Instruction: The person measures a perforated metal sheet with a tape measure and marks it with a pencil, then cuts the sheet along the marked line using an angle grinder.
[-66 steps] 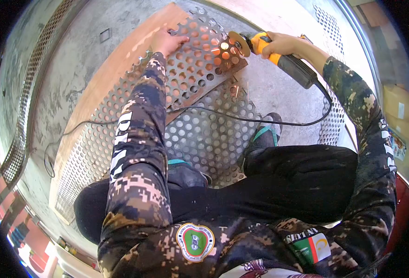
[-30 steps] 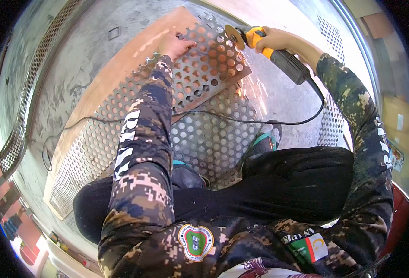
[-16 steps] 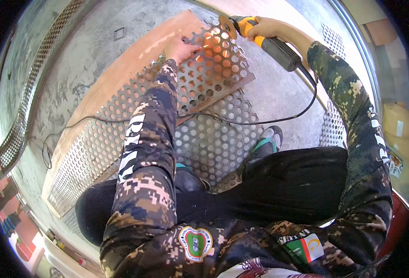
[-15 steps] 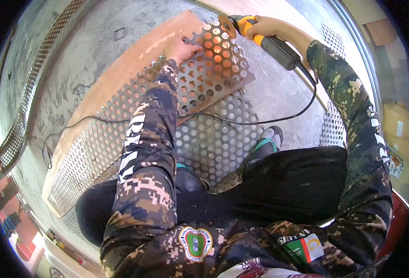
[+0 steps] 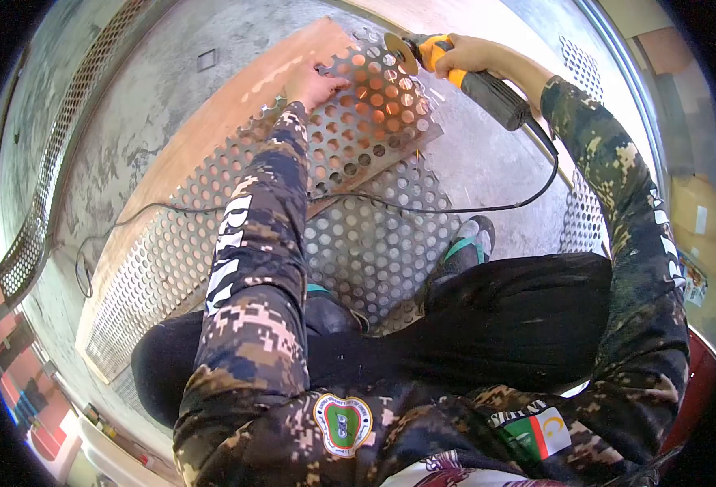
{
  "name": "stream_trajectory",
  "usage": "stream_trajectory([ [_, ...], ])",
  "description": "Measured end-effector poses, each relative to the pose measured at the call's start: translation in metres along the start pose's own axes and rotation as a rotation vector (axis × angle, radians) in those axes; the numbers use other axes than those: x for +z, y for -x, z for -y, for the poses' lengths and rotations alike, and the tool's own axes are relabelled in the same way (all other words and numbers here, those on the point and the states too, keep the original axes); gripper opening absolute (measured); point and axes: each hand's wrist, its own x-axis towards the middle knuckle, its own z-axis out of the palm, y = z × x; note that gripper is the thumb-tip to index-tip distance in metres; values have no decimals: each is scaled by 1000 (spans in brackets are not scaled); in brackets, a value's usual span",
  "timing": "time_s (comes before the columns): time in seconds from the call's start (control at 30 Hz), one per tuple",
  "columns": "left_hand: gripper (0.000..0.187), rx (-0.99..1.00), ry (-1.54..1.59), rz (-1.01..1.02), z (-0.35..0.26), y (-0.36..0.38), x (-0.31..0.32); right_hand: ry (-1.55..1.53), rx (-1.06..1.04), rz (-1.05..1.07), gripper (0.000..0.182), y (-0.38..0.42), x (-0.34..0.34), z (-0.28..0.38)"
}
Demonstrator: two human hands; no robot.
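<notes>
My right hand [image 5: 462,55] is wrapped round a yellow and black angle grinder [image 5: 488,91]. The grinder's disc [image 5: 402,53] is right at the upper right edge of a perforated metal sheet [image 5: 350,134], whose holes glow orange near there. My left hand [image 5: 312,86] grips the sheet's upper left edge, thumb lying over its face. Beneath the sheet is a long curved wooden board [image 5: 212,122], and a larger perforated sheet [image 5: 374,252] lies between my feet.
The grinder's black cord [image 5: 423,214] loops over the sheets and runs off left. A curved perforated strip [image 5: 53,154] lies at the far left, and more perforated pieces [image 5: 582,215] are at the right. My shoe [image 5: 471,243] is beside the lower sheet.
The grinder has shifted slightly right and down, and its disc now shows more of its face. The sheet's right corner has moved a little downward; my left hand keeps its hold.
</notes>
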Motion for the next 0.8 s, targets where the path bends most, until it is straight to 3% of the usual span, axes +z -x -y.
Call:
stream_trajectory([
  [0.2, 57, -22, 106, 19, 4, -5, 0, 147, 9, -22, 42, 24, 9, -33],
  [0.3, 58, 61, -85, -40, 14, -11, -1, 230, 1, -29, 47, 31, 15, -50],
  [0.47, 58, 16, 60, 6, 4, -3, -3, 204, 64, -36, 53, 61, 24, -75],
  [0.6, 63, 17, -64, -23, 0, -1, -7, 202, 163, 73, 77, 84, 30, -88],
  [0.8, 63, 20, -54, -30, 2, -1, -11, 184, 164, 149, 69, 125, 26, -94],
])
